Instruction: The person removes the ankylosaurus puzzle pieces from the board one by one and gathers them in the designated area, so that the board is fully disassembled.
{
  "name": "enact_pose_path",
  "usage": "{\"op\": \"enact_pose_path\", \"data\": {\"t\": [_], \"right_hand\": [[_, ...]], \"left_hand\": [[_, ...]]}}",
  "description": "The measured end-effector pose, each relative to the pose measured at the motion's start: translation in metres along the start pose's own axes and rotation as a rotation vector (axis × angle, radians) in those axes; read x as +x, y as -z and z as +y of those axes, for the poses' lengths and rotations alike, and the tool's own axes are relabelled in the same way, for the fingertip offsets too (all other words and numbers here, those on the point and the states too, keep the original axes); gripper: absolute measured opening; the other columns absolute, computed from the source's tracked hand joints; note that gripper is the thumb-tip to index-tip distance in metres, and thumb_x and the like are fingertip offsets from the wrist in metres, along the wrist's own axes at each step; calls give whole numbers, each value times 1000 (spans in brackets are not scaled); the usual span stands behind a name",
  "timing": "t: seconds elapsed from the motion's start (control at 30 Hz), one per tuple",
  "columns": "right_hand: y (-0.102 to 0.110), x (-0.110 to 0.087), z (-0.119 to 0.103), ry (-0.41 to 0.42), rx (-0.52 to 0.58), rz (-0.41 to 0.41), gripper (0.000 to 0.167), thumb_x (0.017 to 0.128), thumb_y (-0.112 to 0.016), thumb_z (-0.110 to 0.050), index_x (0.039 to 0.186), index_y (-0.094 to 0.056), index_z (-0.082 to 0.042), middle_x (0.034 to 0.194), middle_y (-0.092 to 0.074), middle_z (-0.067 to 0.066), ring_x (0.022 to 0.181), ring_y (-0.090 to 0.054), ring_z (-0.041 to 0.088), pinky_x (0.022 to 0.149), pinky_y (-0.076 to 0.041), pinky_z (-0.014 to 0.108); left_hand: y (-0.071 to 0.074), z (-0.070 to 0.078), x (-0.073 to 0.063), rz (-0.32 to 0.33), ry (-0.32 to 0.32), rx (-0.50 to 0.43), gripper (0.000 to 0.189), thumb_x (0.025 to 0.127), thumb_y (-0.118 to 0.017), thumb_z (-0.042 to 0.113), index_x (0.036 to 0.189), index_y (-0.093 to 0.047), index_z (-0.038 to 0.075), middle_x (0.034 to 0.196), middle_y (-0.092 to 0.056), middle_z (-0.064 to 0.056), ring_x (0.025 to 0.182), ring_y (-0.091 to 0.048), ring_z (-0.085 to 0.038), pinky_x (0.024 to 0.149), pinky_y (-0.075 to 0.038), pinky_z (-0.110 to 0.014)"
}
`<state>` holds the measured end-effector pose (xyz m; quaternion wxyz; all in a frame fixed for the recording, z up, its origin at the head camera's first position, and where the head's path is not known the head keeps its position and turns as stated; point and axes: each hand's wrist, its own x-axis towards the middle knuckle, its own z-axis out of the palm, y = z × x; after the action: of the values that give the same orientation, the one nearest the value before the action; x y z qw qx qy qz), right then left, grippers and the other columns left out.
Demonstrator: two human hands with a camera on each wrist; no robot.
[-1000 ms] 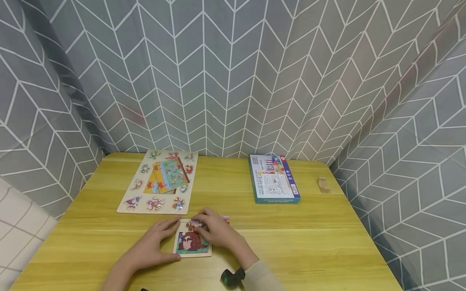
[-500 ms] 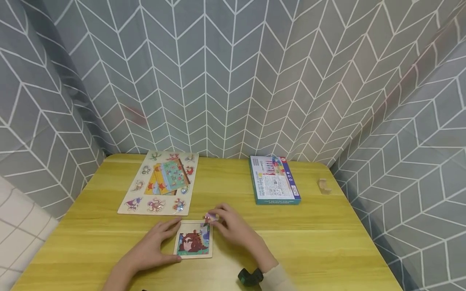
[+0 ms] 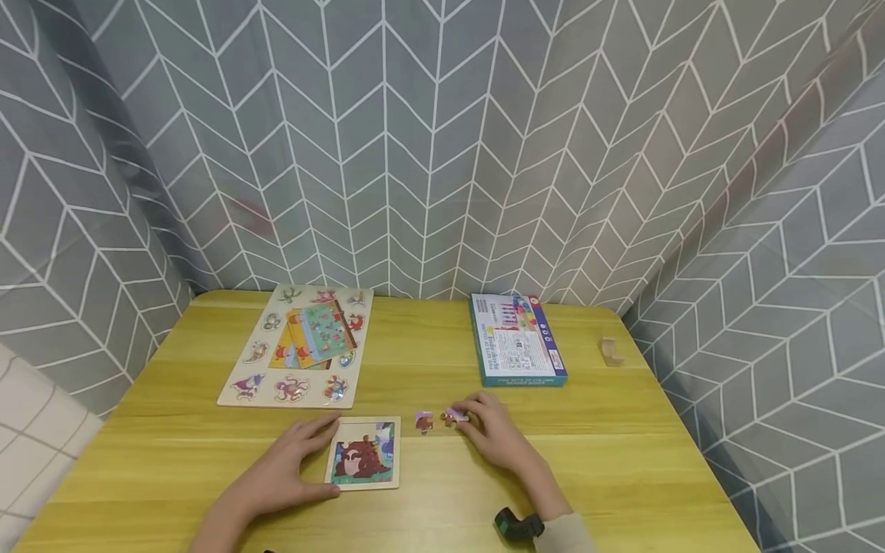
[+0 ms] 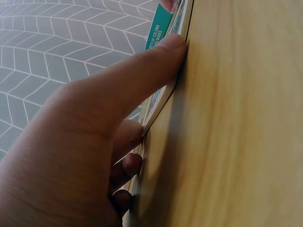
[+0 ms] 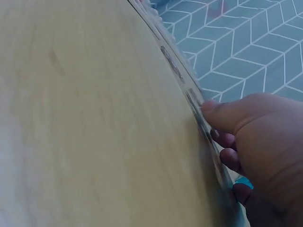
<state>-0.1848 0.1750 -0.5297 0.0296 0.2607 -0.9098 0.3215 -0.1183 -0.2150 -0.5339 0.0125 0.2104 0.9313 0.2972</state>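
1. The left hand (image 3: 286, 465) is spread wide, thumb at the near-left corner of the wooden jigsaw tray (image 3: 397, 457) and index finger at its far-left corner, probably so it cannot slide.
2. The tray lies flat on the wood-grain table (image 3: 608, 476), just in front of the person. Its brown-animal picture leaves pale base bare at the far left; the left hand sits outside it, keeping the picture in sight.
3. Right of the tray, the right hand (image 3: 496, 436) pinches a brown-and-lilac jigsaw piece (image 3: 451, 417) between thumb and fingers, nearly closed. The grip takes only its right side, perhaps for finer control. Whether the piece touches the table, I cannot tell.
4. Between that piece and the tray lies a loose jigsaw piece (image 3: 424, 420), picture up, apart from both, its pattern easy to read.
5. Farther off, the sea-animal board (image 3: 270, 369) lies flat at left, printed cards (image 3: 332, 338) stacked on it; the teal-edged box (image 3: 520, 342) stands right, seemingly clear of the hands' workspace.
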Motion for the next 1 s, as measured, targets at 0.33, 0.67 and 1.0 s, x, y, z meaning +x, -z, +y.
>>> {"op": "enact_pose_path", "data": {"t": [0.33,0.67,1.0], "right_hand": [[-3,-3,6,-18,-24,18,23,100,-74,-16,122,-78,-11,116,-64,1,111,-56,20,95,-49,42],[-3,0,8,-18,-10,23,23,99,-75,-13,121,-79,-9,114,-66,4,108,-58,22,91,-50,42],[-3,8,10,13,-17,35,23,99,-75,-12,121,-79,-5,114,-66,11,108,-59,28,93,-52,47]], "left_hand": [[-1,-1,0,-7,-3,-2,103,77,-85,67,153,-56,3,168,-43,-5,145,-45,-38,115,-42,-64],[0,-1,1,-2,-27,-42,102,79,-87,62,153,-55,0,167,-43,-12,145,-43,-50,114,-39,-70],[3,-6,6,-18,-39,-28,101,80,-89,55,155,-50,-1,168,-39,-15,147,-39,-49,116,-37,-70]]}}
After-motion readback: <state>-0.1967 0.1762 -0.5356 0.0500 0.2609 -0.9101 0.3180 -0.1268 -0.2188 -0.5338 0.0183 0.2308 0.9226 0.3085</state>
